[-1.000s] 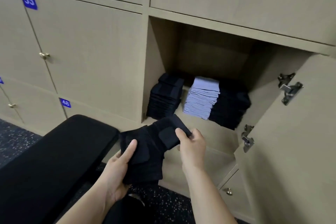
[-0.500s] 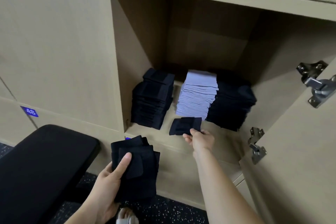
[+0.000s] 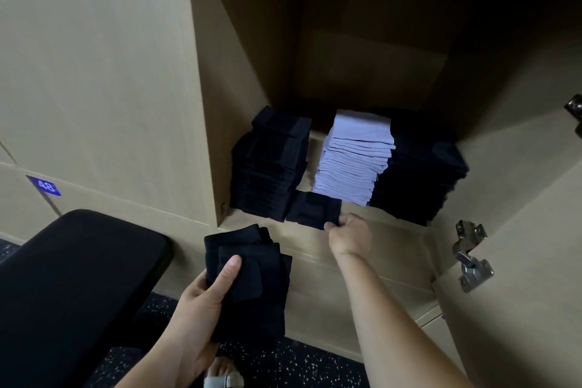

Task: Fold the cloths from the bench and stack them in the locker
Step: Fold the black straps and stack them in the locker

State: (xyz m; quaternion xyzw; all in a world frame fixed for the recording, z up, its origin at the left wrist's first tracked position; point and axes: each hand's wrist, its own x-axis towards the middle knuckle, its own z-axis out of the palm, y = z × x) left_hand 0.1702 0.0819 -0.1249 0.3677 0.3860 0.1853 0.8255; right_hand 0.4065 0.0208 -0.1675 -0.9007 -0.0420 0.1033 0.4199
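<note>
My right hand point(image 3: 349, 236) pinches a small folded black cloth point(image 3: 313, 209) at its near right corner, at the front of the open locker's floor point(image 3: 396, 231), between the stacks. My left hand point(image 3: 201, 302) grips a bundle of folded black cloths point(image 3: 252, 280) below the locker's front edge, thumb lying on top. Inside the locker stand a tall black stack point(image 3: 271, 164) on the left, a light lilac stack point(image 3: 356, 157) in the middle and another black stack point(image 3: 422, 179) on the right.
A black padded bench point(image 3: 72, 287) fills the lower left. The locker door point(image 3: 519, 246) stands open on the right with metal hinges point(image 3: 470, 255). Shut lockers are on the left, one labelled 48 point(image 3: 45, 186). Speckled dark floor lies below.
The right hand took one black cloth off the bundle and carried it forward to the locker's front edge. The view moved closer to the locker. The left hand kept its bundle.
</note>
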